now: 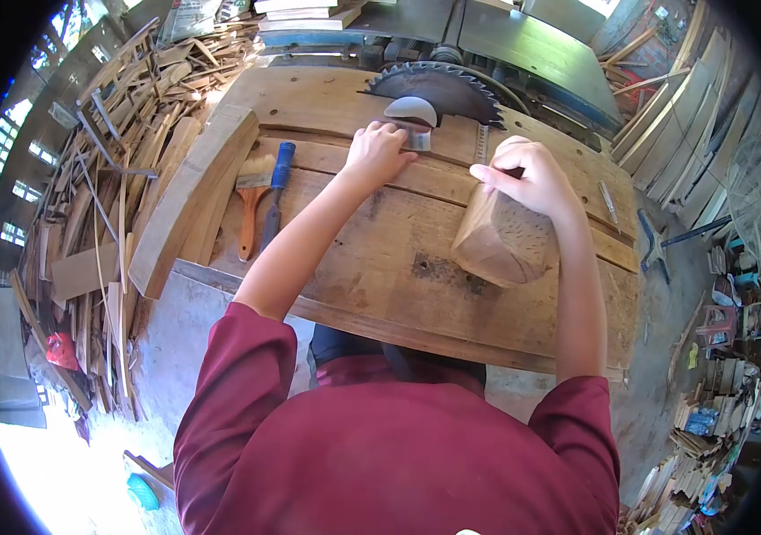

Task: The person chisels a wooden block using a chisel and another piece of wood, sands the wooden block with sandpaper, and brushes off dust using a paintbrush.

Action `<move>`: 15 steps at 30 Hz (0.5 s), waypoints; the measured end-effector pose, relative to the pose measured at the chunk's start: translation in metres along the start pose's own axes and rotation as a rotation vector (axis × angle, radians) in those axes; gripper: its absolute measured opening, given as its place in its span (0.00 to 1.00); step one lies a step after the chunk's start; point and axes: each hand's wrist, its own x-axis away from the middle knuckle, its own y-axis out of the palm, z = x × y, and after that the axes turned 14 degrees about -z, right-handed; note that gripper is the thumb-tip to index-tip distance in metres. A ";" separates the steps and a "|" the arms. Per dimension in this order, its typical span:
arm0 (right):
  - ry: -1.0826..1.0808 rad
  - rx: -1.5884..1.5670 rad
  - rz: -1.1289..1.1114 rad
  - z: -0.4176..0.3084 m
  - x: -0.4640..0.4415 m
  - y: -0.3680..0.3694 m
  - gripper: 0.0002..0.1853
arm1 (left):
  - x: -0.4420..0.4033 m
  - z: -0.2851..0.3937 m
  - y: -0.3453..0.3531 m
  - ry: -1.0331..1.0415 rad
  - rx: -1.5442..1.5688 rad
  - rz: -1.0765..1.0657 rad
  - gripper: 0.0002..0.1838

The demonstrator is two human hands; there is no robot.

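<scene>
Fingers of our left hand (375,153) curl at the small translucent container (419,140) — whether gripping, we cannot tell — while our right hand (534,175), curled (its contents hidden), is nearer the wooden block (507,242), right of the container on the worktop (358,290).

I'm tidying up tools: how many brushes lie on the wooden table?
1: the brush lies left of the blue-handled tool. Others could be hidden.
</scene>
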 end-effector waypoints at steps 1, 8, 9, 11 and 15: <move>-0.010 0.004 0.049 0.000 -0.002 0.005 0.19 | -0.005 -0.004 0.006 0.009 -0.019 0.028 0.17; 0.087 0.048 0.077 -0.003 -0.015 0.013 0.24 | 0.005 0.002 -0.006 0.224 0.005 0.333 0.06; 0.131 0.058 0.086 -0.006 -0.017 0.014 0.24 | 0.015 0.008 -0.016 0.246 0.085 0.385 0.06; 0.219 0.079 0.103 -0.013 -0.023 0.015 0.24 | 0.037 0.021 -0.035 0.261 0.240 0.509 0.04; 0.326 0.108 0.114 -0.019 -0.038 0.021 0.23 | 0.092 0.041 -0.045 0.088 0.346 0.521 0.04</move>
